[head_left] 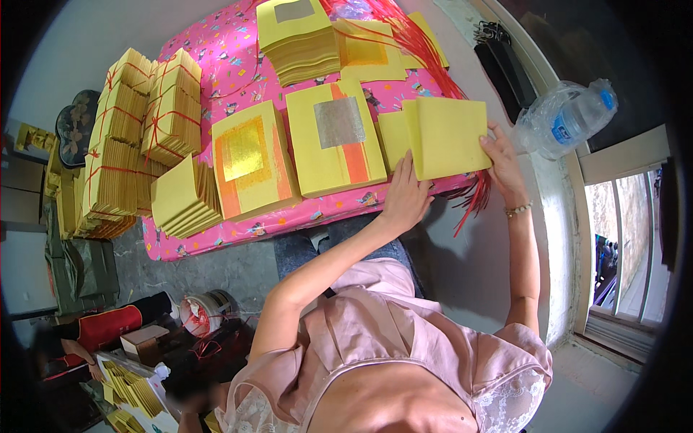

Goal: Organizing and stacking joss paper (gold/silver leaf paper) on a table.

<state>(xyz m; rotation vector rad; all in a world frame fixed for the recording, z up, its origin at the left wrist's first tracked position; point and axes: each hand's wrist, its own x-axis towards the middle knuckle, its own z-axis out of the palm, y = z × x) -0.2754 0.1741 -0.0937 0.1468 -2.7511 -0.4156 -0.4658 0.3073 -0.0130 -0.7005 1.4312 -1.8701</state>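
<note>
Handling folded yellow paper (453, 137) over a pink-covered table (229, 83)

Right hand (507, 160) pinched the paper's right edge, fingertips partly hidden behind. Left hand (406, 196) lay at its lower left edge, fingers together. Bucket (222, 299) stood on the floor, contents unclear. White container, partly obscured, held yellow papers (133, 390).

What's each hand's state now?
Left hand: at the yellow paper's lower-left corner, fingers extended; can't tell if gripping.
Right hand: closed, holding the paper's right edge.
</note>
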